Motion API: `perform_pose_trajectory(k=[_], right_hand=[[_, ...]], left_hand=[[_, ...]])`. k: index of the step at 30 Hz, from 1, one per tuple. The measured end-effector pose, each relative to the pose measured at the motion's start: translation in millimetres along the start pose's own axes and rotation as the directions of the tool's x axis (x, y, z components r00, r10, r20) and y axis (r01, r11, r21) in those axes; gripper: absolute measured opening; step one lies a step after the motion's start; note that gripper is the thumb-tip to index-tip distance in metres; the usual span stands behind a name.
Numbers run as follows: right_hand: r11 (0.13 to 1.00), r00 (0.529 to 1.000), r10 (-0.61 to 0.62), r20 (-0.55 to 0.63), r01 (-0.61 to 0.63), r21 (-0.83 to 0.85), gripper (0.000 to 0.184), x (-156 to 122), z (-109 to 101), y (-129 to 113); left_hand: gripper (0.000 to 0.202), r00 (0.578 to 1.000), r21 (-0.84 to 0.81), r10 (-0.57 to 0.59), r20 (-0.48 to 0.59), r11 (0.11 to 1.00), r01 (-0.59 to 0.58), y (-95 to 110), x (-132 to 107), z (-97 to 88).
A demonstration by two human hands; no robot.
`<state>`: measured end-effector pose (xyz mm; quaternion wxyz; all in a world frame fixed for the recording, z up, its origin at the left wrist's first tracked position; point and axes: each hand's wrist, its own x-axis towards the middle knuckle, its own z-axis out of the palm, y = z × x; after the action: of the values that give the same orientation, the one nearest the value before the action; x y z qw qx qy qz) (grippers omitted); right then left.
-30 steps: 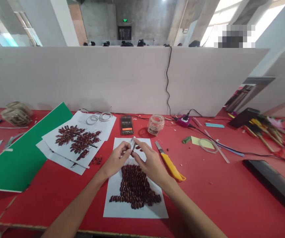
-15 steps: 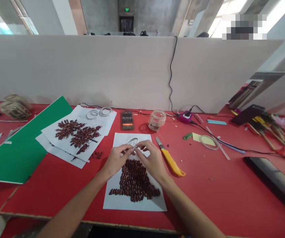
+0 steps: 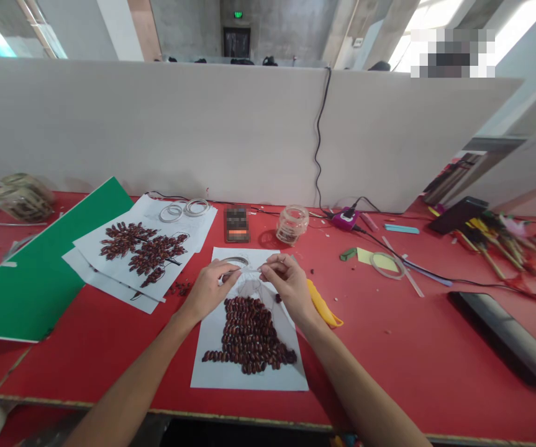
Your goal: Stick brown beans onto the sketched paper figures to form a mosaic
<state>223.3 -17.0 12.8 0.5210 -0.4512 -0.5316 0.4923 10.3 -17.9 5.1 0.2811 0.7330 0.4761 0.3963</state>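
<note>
A white sheet [image 3: 212, 366] lies in front of me with a dense patch of dark brown beans [image 3: 248, 335] stuck on it. Above the sheet's top half, my left hand [image 3: 209, 287] and my right hand [image 3: 286, 282] each pinch one end of a thin strip of clear tape [image 3: 248, 269] stretched between them. A small tape ring [image 3: 234, 261] sits by my left fingers. A yellow utility knife [image 3: 323, 305] lies just right of my right hand, partly hidden by it.
Left are sheets with bean pictures [image 3: 141, 251], a green board [image 3: 35, 279], tape rolls [image 3: 184, 210] and a plastic container [image 3: 20, 197]. Behind the sheet stand a phone [image 3: 237, 225] and a small jar [image 3: 292, 225]. Right: a tape ring [image 3: 387, 264], cables, sticks [image 3: 495, 248], a dark bar [image 3: 505, 338].
My hands were together at the tape ring; they have drawn apart, and a strip of tape now stretches between them. The view has tilted slightly.
</note>
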Motion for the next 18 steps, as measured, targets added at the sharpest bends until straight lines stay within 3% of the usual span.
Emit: perform_pose_trajectory(k=[8,14,18], right_hand=[[0.987,1.0,-0.004,-0.023,0.001,-0.16,0.033,0.1,-2.5,6.2],[0.976,0.988,-0.04,0.148,0.071,-0.208,0.038,-0.9,-1.3,5.3],[0.933,0.974,-0.088,0.208,0.154,-0.326,0.03,-3.0,3.0,3.4]], left_hand=[[0.02,0.995,0.097,0.08,-0.053,0.992,-0.075,-5.8,0.8,-1.2],[0.019,0.995,0.1,0.094,-0.02,0.991,-0.091,-5.0,0.8,-2.5],[0.019,0.991,0.134,0.129,0.024,0.982,-0.131,-5.4,-0.3,-0.5]])
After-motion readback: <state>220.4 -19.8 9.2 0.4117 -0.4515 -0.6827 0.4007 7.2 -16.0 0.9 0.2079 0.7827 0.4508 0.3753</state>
